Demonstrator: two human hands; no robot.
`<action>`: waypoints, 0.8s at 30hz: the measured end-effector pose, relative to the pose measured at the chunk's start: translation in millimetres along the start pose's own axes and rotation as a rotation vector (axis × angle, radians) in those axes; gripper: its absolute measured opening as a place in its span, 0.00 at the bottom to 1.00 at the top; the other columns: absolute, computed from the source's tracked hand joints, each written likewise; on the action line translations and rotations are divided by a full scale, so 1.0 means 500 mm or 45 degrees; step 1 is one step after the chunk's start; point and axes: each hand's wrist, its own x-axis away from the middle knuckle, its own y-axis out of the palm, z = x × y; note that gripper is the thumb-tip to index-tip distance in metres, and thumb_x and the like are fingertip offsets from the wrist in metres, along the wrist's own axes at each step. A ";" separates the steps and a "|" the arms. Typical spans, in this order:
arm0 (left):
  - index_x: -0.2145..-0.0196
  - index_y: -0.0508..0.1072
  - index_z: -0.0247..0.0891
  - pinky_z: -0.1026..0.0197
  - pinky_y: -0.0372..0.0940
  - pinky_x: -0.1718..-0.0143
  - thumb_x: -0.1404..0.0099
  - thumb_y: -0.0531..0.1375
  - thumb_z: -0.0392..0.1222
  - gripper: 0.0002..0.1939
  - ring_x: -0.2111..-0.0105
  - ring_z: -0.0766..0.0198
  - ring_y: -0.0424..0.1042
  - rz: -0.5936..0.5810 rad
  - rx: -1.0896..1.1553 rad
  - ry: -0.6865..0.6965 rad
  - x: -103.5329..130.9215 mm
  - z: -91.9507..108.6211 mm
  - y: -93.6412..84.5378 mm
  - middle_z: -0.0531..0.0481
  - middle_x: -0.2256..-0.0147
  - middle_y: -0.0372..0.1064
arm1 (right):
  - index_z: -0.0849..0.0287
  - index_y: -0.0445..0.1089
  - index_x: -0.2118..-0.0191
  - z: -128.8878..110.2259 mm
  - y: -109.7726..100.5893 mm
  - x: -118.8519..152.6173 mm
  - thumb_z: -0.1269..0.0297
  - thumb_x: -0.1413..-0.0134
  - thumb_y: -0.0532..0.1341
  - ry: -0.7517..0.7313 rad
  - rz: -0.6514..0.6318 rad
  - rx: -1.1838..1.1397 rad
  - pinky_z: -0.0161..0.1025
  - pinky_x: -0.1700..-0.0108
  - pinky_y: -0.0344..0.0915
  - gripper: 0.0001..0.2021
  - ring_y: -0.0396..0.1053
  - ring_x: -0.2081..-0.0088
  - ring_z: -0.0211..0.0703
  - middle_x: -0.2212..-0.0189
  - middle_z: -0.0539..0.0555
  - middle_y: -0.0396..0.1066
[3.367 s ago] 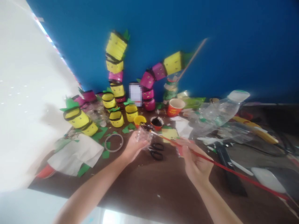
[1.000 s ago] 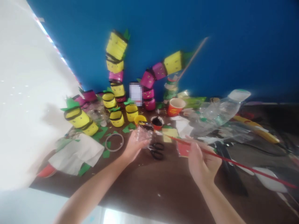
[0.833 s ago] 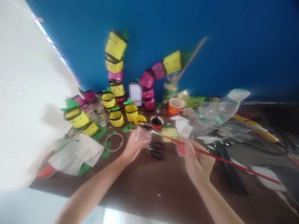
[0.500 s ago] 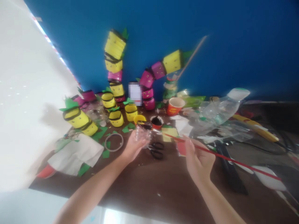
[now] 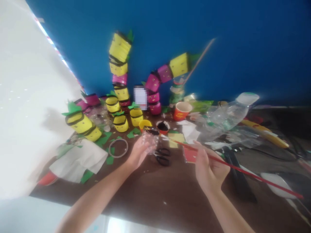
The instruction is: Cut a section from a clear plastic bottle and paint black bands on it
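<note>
**Clear plastic piece in left hand, red stick in right**

Yellow banded cylinder figures (image 5: 84,124) with green paper tops lie at the far left of the desk (image 5: 155,191), above a crumpled white sheet (image 5: 77,160) and a clear ring (image 5: 118,148).

Left hand (image 5: 138,153): fingers curled around a small clear plastic piece (image 5: 149,140), held just above the desk. Outline of the piece is blurred; exact shape not resolved.

Black scissors (image 5: 162,156) lie between the two hands, on the surface.

Right hand (image 5: 210,168): pinched around a long thin red stick (image 5: 243,172). The stick's near tip points toward the plastic piece; its tail runs off to the lower right.

Judgement: the step in hand appears to be bringing stick tip to the plastic piece. Next move would call for a steady left-hand hold and fine aim of the tip.

Surface: dark brown, littered with green paper scraps. A red paper cup (image 5: 181,111) and a toppled clear bottle (image 5: 225,116) lie farther right. Wall behind is deep blue (image 5: 243,48).
</note>
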 end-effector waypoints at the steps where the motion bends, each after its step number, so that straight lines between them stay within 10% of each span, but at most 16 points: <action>1: 0.56 0.72 0.38 0.53 0.62 0.51 0.52 0.70 0.47 0.26 0.56 0.57 0.71 -0.003 -0.013 0.007 0.000 0.000 0.001 0.46 0.58 0.72 | 0.57 0.77 0.65 -0.007 0.002 -0.001 0.64 0.41 0.58 -0.009 -0.006 -0.001 0.49 0.53 0.71 0.10 0.76 0.63 0.49 0.69 0.55 0.78; 24: 0.57 0.70 0.38 0.52 0.60 0.50 0.54 0.71 0.45 0.27 0.56 0.58 0.70 0.027 -0.167 0.052 -0.002 -0.008 -0.002 0.46 0.58 0.70 | 0.55 0.73 0.62 -0.008 0.011 -0.001 0.77 0.47 0.58 -0.383 -0.228 0.077 0.53 0.51 0.69 0.11 0.75 0.66 0.43 0.67 0.52 0.77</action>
